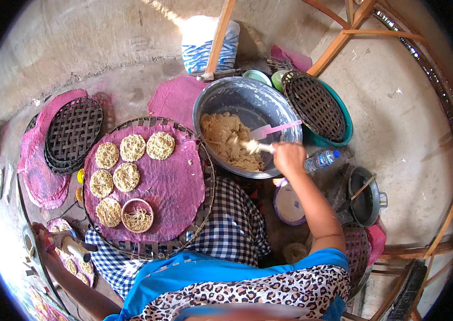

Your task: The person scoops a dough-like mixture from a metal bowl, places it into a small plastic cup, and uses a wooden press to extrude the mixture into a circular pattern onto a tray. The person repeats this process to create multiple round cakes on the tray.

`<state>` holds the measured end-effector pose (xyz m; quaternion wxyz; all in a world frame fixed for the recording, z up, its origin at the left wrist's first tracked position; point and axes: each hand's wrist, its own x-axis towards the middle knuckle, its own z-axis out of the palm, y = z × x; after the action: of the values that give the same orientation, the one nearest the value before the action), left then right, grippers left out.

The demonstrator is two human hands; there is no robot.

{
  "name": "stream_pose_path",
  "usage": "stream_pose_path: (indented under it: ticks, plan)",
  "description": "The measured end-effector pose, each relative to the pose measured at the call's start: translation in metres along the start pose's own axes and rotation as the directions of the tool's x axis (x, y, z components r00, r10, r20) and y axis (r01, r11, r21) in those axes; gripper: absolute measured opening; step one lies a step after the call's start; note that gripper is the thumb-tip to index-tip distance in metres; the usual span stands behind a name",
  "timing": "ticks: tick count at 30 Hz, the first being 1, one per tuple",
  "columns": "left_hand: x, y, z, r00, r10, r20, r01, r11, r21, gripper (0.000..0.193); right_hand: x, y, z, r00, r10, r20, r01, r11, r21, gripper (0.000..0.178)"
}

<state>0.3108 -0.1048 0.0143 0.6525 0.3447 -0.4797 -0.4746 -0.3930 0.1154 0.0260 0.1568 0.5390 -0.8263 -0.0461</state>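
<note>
My right hand [289,158] is closed round the pale handle of a spoon-like scoop [261,147] with a lump of dough on its end. It hangs over a large grey basin [285,101] where a mass of dough [224,136] lies to the left. A pink spatula [277,128] leans inside the basin. On my lap, a round woven tray [211,187] bears a purple cloth [170,182], several noodle rounds [132,147] and a pink ring [151,219] around loose noodles. My left hand [42,235], dim at the left rim, seems closed on a cream-coloured tool [74,249] with a dark end.
Woven trays [74,131] and purple cloths lie left. More noodle rounds [71,266] sit beside my left arm. Right of the basin are a water bottle [321,160], a dark pan [364,200], a white-filled bowl [289,206] and a green tub [348,128]. Wooden bars [339,40] cross above.
</note>
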Motion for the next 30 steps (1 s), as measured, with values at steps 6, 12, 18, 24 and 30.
stream_pose_path:
  ticks: [6, 12, 18, 24, 30]
  plan:
    - [-0.005, 0.002, -0.002, 1.000, -0.008, -0.004, 0.008, 1.000, 0.012, 0.041, 0.052, 0.011, 0.051, 0.990, 0.137, -0.038, -0.139, 0.989, -0.044, 0.019]
    - [-0.010, 0.006, -0.004, 1.000, -0.007, -0.017, 0.007, 1.000, 0.018, 0.040, 0.070, -0.012, 0.091, 0.999, 0.032, -0.013, -0.033, 0.998, -0.055, 0.016]
    - [-0.001, 0.001, 0.004, 1.000, -0.005, -0.016, 0.005, 1.000, -0.001, 0.040, 0.055, -0.016, 0.075, 0.984, -0.036, -0.172, 0.040, 0.999, 0.024, 0.011]
    - [0.002, -0.008, 0.029, 1.000, 0.001, 0.003, -0.001, 1.000, -0.011, 0.039, 0.056, -0.027, 0.058, 0.975, -0.161, -0.151, 0.165, 0.986, 0.011, 0.014]
    - [-0.006, -0.004, 0.042, 1.000, 0.009, 0.005, -0.009, 1.000, -0.024, 0.038, 0.040, -0.054, 0.047, 0.967, -0.246, -0.067, 0.250, 0.966, 0.067, 0.017]
